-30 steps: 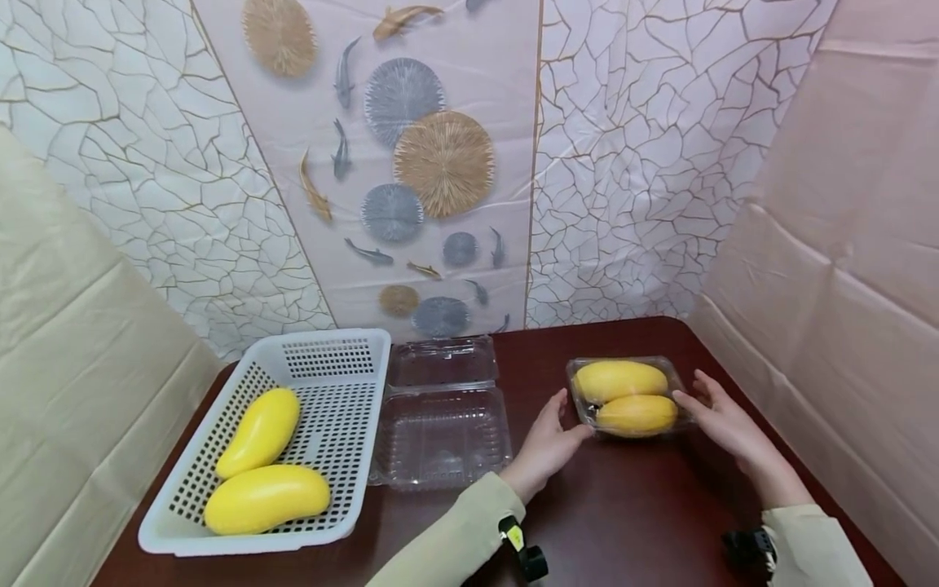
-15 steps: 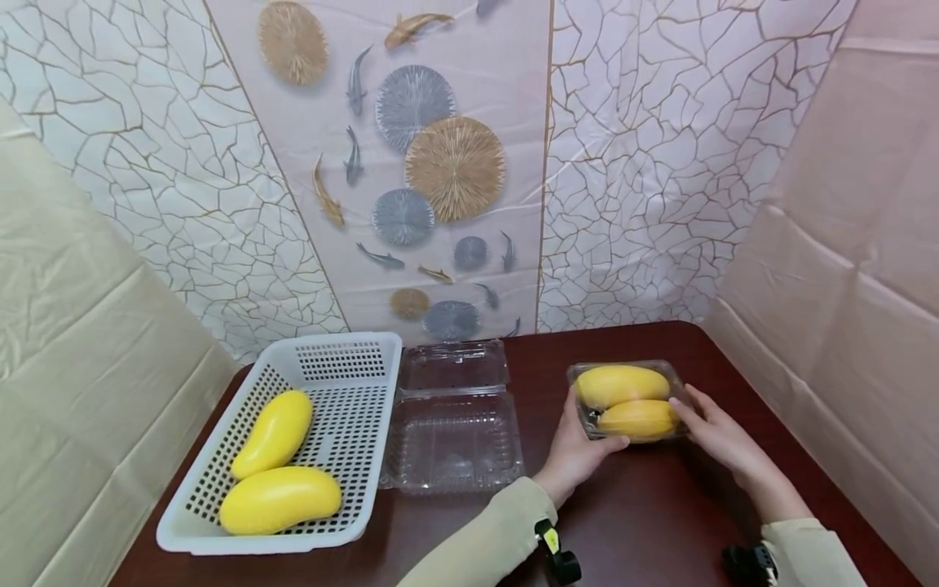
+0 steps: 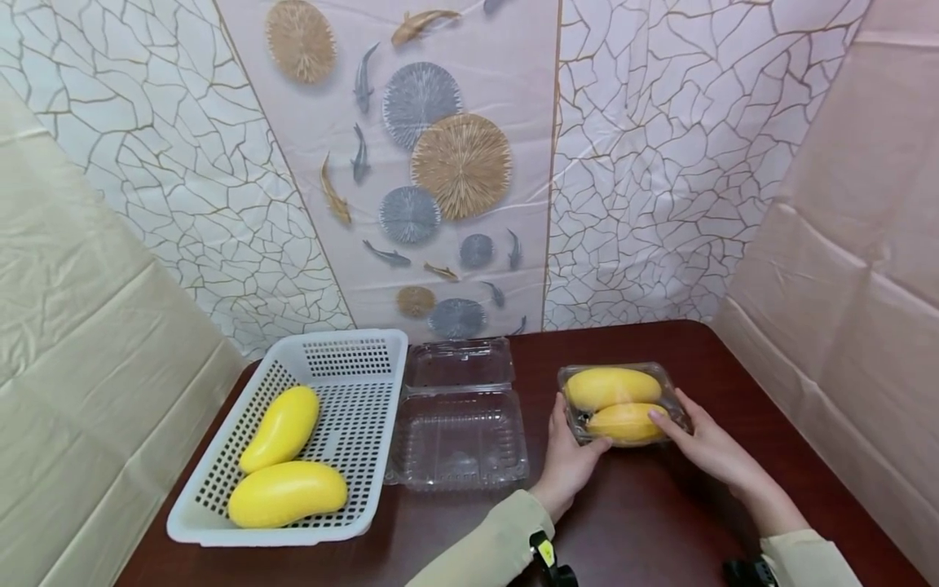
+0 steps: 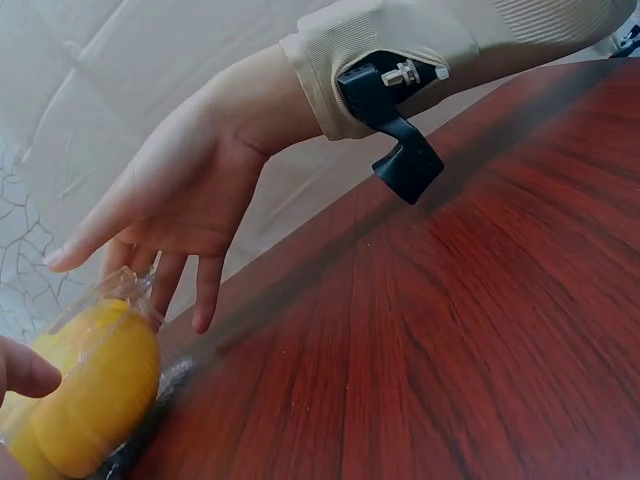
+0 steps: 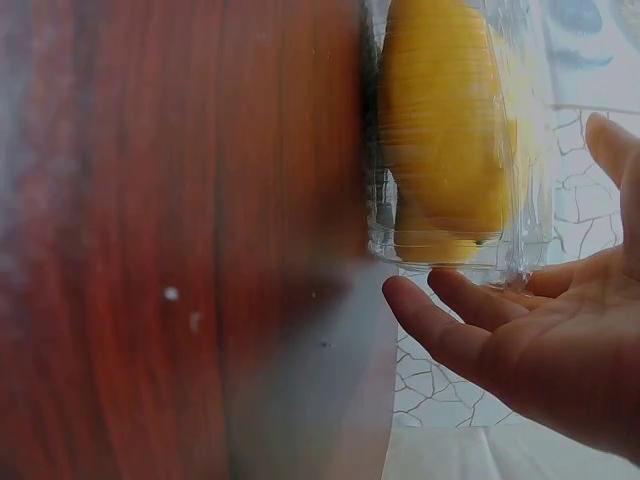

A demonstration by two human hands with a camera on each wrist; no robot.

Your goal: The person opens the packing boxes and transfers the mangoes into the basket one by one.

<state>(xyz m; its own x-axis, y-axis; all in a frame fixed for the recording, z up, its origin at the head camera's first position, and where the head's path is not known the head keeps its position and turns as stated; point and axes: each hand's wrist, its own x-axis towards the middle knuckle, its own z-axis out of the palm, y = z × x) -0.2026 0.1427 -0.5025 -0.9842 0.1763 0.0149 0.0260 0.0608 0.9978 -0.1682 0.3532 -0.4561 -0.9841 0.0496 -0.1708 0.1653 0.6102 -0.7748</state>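
Note:
A clear plastic clamshell container (image 3: pixel 574 377) with two yellow mangoes (image 3: pixel 613 388) inside sits on the right part of the table, its lid down over them. At its near left corner my left hand (image 3: pixel 568 465) grips it, thumb along the front and fingers at the left side. My right hand (image 3: pixel 707 440) is at the right end; in the right wrist view, fairly straight fingers (image 5: pixel 450 335) touch the container's end wall, while the thumb stands away from it. The left wrist view shows only part of my left thumb (image 4: pixel 25 370).
A second clear clamshell (image 3: pixel 458 440) lies opened out in the middle of the dark red table (image 3: pixel 623 522). Left of it stands a white perforated basket (image 3: pixel 341 424) with two more mangoes (image 3: pixel 288 495). Fabric backdrops (image 3: pixel 822 269) rise behind and at both sides.
My left hand has moved right and taken hold of the container's near left corner. The right hand has come closer against its right end. The container has shifted slightly left.

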